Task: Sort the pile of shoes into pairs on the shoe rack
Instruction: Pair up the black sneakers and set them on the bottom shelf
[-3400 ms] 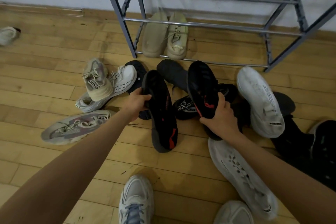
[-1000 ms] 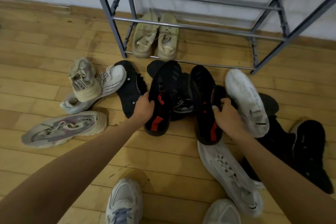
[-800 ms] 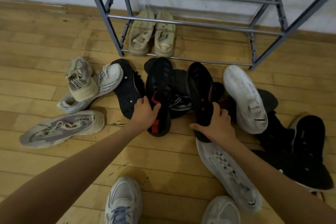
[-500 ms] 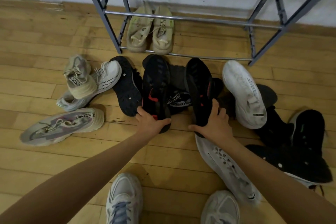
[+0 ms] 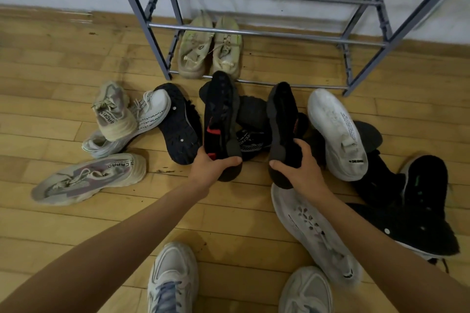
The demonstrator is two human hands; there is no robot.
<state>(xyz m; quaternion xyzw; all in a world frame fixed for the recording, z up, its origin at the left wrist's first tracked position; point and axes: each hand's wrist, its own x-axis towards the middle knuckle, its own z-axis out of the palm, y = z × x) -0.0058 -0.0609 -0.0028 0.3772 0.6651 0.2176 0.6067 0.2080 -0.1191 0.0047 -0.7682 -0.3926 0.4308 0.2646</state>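
As the left hand (image 5: 213, 166) and right hand (image 5: 304, 171) grip the left black shoe (image 5: 220, 112) and right black shoe (image 5: 282, 117) by their heels, fingers (image 5: 300, 145) curled round them, both shoes point toe-first at the shoe rack (image 5: 279, 34) just ahead, its open bottom tier lying right of the beige pair (image 5: 211, 51).

Black shoe (image 5: 220, 119), red patches, centre. Second black shoe (image 5: 283, 122) at its 3 o'clock, red fleck on side. Beige pair (image 5: 211, 48) at 12 o'clock, yellow-green tint. Rack (image 5: 158, 58) grey. White shoe (image 5: 335, 132) at 3 o'clock, black lettering. Grey-pink sneaker (image 5: 89, 178) at 9 o'clock. Floor (image 5: 50, 109) yellow-brown planks.
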